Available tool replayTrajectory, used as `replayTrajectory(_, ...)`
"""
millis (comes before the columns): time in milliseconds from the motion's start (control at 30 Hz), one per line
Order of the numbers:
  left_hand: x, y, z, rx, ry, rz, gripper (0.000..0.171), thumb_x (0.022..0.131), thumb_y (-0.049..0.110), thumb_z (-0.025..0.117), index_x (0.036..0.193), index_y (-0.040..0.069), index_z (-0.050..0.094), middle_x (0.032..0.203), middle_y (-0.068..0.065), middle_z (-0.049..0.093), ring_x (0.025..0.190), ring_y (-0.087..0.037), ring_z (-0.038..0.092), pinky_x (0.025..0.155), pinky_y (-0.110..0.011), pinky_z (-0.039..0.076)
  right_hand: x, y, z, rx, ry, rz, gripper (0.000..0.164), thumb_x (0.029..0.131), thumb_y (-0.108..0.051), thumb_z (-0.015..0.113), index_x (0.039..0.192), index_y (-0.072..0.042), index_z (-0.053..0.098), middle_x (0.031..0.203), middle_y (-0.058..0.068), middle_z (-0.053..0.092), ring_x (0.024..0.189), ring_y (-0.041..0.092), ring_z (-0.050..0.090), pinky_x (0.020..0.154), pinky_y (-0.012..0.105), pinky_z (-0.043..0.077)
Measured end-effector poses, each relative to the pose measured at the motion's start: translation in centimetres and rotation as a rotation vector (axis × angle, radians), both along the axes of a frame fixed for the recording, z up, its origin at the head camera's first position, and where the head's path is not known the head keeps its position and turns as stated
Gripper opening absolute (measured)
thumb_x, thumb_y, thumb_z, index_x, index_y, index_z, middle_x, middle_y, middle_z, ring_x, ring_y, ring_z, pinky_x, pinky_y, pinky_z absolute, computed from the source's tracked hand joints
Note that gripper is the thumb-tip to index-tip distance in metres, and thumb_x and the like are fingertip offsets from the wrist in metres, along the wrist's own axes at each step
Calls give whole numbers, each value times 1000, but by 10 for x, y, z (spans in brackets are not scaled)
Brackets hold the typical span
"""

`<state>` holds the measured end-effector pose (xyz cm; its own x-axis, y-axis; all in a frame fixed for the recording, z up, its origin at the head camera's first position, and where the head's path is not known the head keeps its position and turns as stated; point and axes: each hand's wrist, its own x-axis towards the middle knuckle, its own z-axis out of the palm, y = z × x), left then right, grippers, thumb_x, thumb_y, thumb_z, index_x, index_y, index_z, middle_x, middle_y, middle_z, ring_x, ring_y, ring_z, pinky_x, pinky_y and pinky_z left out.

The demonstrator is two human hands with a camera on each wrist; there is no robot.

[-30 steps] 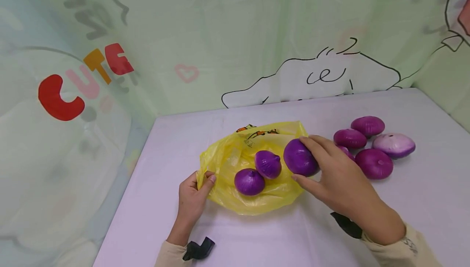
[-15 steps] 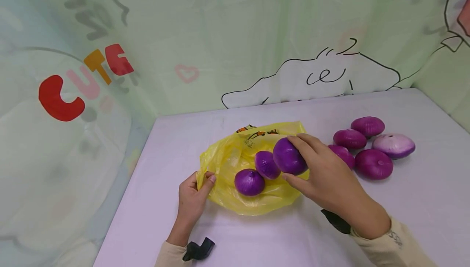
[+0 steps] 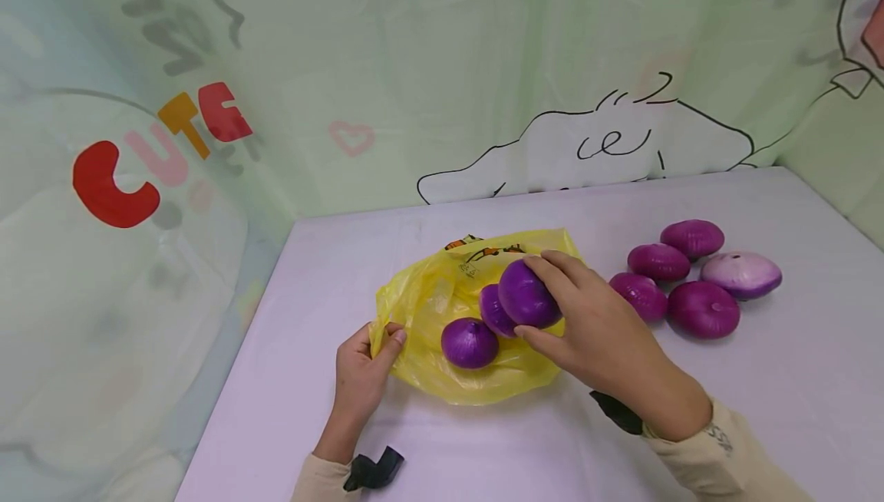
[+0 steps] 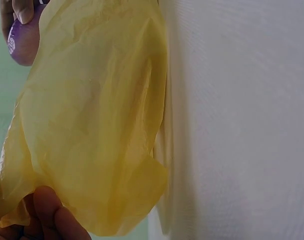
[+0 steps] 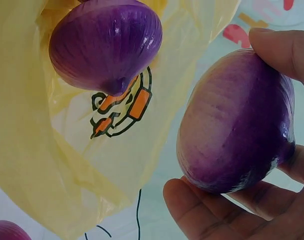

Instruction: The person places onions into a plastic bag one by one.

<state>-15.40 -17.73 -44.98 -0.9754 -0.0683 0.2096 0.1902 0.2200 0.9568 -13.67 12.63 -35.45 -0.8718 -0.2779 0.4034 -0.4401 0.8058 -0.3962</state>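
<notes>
In the head view my left hand (image 3: pixel 366 368) pinches the left edge of a yellow plastic bag (image 3: pixel 421 306) whose mouth gapes upward. Two purple onions lie at the bag's mouth, one in front (image 3: pixel 470 343) and the other (image 3: pixel 493 310) partly covered. My right hand (image 3: pixel 601 325) holds a third purple onion (image 3: pixel 528 296) between thumb and fingers, over the right part of the bag. The right wrist view shows this held onion (image 5: pixel 231 125) apart from the bag. From the left wrist, the bag (image 4: pixel 97 110) fills much of the view.
On the right of the white table (image 3: pixel 794 394) sits a cluster of several purple onions (image 3: pixel 703 310), one of them paler (image 3: pixel 740 275). A printed cloth backdrop (image 3: pixel 387 64) stands behind and to the left.
My right hand has moved left with its onion, farther over the bag, and the held onion now covers part of one in the bag. The left hand stays put.
</notes>
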Motion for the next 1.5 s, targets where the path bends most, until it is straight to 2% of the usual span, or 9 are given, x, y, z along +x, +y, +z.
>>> replayTrajectory(267, 0, 0, 0, -1, 3, 5, 12, 96, 10, 75, 99, -2, 74, 81, -11, 67, 68, -12, 59, 61, -21, 49, -3, -6, -3, -2, 4, 13, 79, 80, -29, 91, 147, -7, 55, 145, 23, 54, 121, 43, 61, 88, 59, 57)
replayTrajectory(467, 0, 1, 0, 2, 4, 2, 12, 96, 10, 75, 100, -2, 74, 82, -11, 67, 68, -12, 59, 61, -21, 50, -5, -9, -5, -16, 26, 31, 79, 79, -28, 92, 146, -6, 56, 145, 24, 54, 120, 43, 61, 93, 61, 54)
replayTrajectory(700, 1, 1, 0, 11, 8, -1, 12, 96, 9, 75, 99, -2, 74, 82, -11, 68, 68, -12, 59, 61, -21, 50, -8, -15, -6, -12, 3, 49, 79, 81, -28, 90, 148, -8, 54, 147, 22, 52, 122, 41, 60, 93, 61, 55)
replayTrajectory(867, 1, 0, 0, 12, 11, 0, 11, 96, 9, 75, 99, -2, 75, 81, -11, 68, 68, -12, 60, 60, -21, 50, -10, -20, -8, -15, -9, 73, 79, 80, -25, 91, 148, -7, 54, 148, 23, 52, 125, 42, 58, 94, 58, 55)
replayTrajectory(1067, 1, 0, 1, 8, 14, -7, 12, 97, 10, 74, 101, -2, 75, 83, -13, 68, 68, -12, 61, 61, -22, 51, -11, -25, -12, -30, 21, 99, 76, 79, -20, 92, 145, -7, 57, 143, 22, 55, 121, 39, 61, 92, 54, 57)
replayTrajectory(1500, 0, 0, 1, 0, 16, 1, 12, 96, 10, 75, 100, -1, 75, 82, -12, 69, 68, -12, 61, 61, -22, 51, -16, -33, -20, -16, 17, 124, 76, 80, -23, 92, 145, -6, 57, 141, 22, 56, 118, 37, 62, 91, 50, 59)
